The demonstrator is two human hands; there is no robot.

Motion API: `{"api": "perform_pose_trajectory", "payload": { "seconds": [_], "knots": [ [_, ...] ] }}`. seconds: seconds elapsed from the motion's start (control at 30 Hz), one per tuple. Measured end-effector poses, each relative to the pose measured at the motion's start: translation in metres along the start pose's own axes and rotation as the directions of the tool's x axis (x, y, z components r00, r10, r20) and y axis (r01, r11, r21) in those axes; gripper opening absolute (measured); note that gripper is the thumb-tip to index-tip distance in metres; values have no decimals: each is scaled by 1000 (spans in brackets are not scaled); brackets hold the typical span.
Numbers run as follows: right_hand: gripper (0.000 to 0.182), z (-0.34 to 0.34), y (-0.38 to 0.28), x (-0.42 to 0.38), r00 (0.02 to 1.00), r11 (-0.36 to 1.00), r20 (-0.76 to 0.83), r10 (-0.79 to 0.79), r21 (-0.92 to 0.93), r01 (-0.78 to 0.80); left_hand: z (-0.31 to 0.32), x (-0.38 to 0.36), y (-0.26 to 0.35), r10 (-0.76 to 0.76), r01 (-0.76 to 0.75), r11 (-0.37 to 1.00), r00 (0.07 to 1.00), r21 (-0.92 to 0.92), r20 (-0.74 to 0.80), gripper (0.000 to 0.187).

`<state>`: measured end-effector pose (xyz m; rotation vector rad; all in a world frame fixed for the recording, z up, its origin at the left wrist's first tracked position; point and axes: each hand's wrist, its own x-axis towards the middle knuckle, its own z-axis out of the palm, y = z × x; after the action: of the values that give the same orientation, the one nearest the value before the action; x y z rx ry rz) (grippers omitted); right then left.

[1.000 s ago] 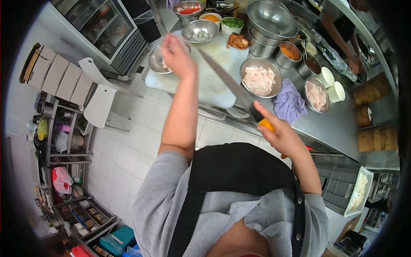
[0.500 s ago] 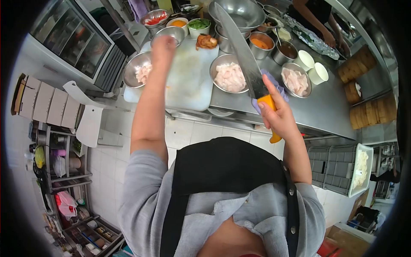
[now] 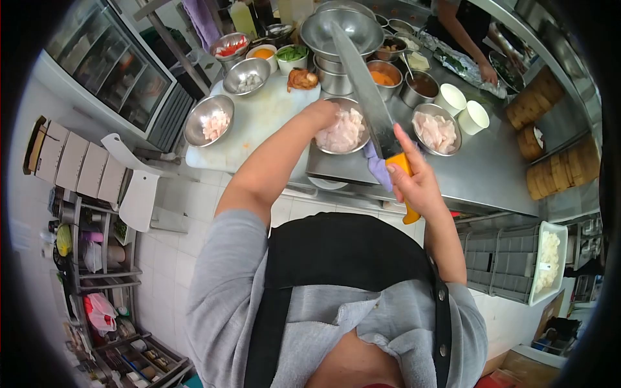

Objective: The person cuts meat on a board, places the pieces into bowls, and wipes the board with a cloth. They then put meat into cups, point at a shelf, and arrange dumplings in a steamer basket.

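My right hand (image 3: 414,180) grips the yellow handle of a large kitchen knife (image 3: 367,87), its long blade pointing up and away over the counter. My left hand (image 3: 322,115) reaches over the rim of a metal bowl (image 3: 321,146) of pale raw meat slices (image 3: 350,129), its fingers down at the meat and largely hidden. Left of it lies a white cutting board (image 3: 265,126) with a browned piece of cooked meat (image 3: 302,79) at its far edge. Metal bowls with cut pale meat (image 3: 215,125) and greyish pieces (image 3: 248,81) stand at the board's left side.
Another bowl of raw meat (image 3: 436,132), a purple cloth (image 3: 378,167) and white cups (image 3: 475,117) are at the right. Behind stand a large metal bowl (image 3: 317,35) and sauce containers (image 3: 419,89). Across the counter, another person's hand (image 3: 488,73) is near foil.
My left hand has moved right, from above the far-left bowl to the middle bowl of raw meat. The knife stays in my right hand, its blade shifted slightly.
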<state>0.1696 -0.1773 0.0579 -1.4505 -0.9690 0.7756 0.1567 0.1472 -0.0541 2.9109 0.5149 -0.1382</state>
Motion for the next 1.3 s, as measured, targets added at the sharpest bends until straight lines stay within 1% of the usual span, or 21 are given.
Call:
{"api": "perform_pose_trajectory", "payload": {
  "seconds": [0.1, 0.13, 0.17, 0.2, 0.3, 0.33, 0.37, 0.4, 0.43, 0.47, 0.5, 0.57, 0.6, 0.63, 0.7, 0.8, 0.9, 1.0, 1.1, 1.2, 1.3],
  "knots": [
    [67, -2, 5, 0, 1000, 1000, 15, 7, 9, -7, -22, -11, -16, 57, -68, 985, 996, -158, -72, 25],
    [67, -3, 5, 1, 1000, 1000, 24, 8, 21, -8, -31, -21, -22, 54, -66, 941, 997, -331, -45, 25],
    [67, -3, 6, 2, 999, 999, 38, 9, 31, -10, -42, -34, -31, 51, -54, 867, 998, -496, -21, 25],
    [67, -2, 7, 3, 999, 999, 45, 24, 37, -26, -51, -47, -38, 46, -34, 764, 999, -645, 2, 25],
    [66, 7, 15, 10, 994, 997, 90, 64, 47, -68, -61, -91, -52, -70, -44, 771, 986, -635, -154, 25],
    [66, 11, 18, 13, 991, 996, 108, 73, 44, -78, -47, -98, -68, -7, -142, 817, 967, -559, -256, 32],
    [66, 15, 20, 15, 989, 995, 127, 82, 39, -88, -35, -108, -75, -32, -75, 908, 969, -412, -247, 35],
    [66, 19, 23, 17, 983, 994, 156, 96, 31, -102, -20, -121, -76, -58, -3, 968, 970, -250, -238, 38],
    [67, 24, 26, 19, 977, 993, 185, 108, 23, -114, -3, -134, -77, -84, 68, 994, 970, -81, -229, 41],
    [67, 28, 28, 21, 970, 992, 211, 120, 13, -125, 21, -149, -75, -150, 152, 988, 981, 15, -121, 52],
    [67, 32, 29, 24, 961, 990, 237, 140, -35, -136, 33, -163, -74, -149, 146, 989, 961, -27, -233, 54],
    [68, 39, 31, 29, 944, 979, 274, 184, -134, -152, 47, -182, -72, -145, 110, 989, 881, -103, -450, 57],
    [67, 42, 33, 30, 938, 959, 290, 190, -257, -115, 39, -191, -67, -172, 120, 984, 833, -132, -525, 49],
    [66, 45, 36, 32, 932, 924, 306, 195, -377, -70, 43, -195, -68, -184, 75, 974, 807, -212, -561, 44],
    [65, 49, 44, 38, 922, 806, 331, 200, -591, 38, 49, -198, -70, -211, -33, 936, 746, -352, -632, 34],
    [65, 57, 62, 45, 895, 694, 371, 249, -712, 102, 57, -194, -63, -94, -113, 955, 763, -276, -639, 22],
    [65, 63, 63, 45, 880, 619, 399, 257, -768, 167, 63, -184, -63, -56, -127, 965, 755, -230, -653, 19],
    [65, 68, 48, 42, 858, 557, 372, 355, -821, 126, 64, -181, -66, -71, -102, 969, 761, -227, -645, 16],
    [66, 75, 27, 39, 847, 494, 346, 403, -861, 116, 63, -181, -66, -88, -110, 959, 762, -261, -642, 14],
    [71, 95, 38, 50, 840, 459, 341, 421, -879, 126, 61, -180, -67, -85, -116, 955, 777, -275, -624, 13],
    [74, 128, 82, 81, 893, 498, 324, 313, -857, 137, 63, -180, -68, -87, -112, 956, 775, -272, -626, 13]
  ]
}}
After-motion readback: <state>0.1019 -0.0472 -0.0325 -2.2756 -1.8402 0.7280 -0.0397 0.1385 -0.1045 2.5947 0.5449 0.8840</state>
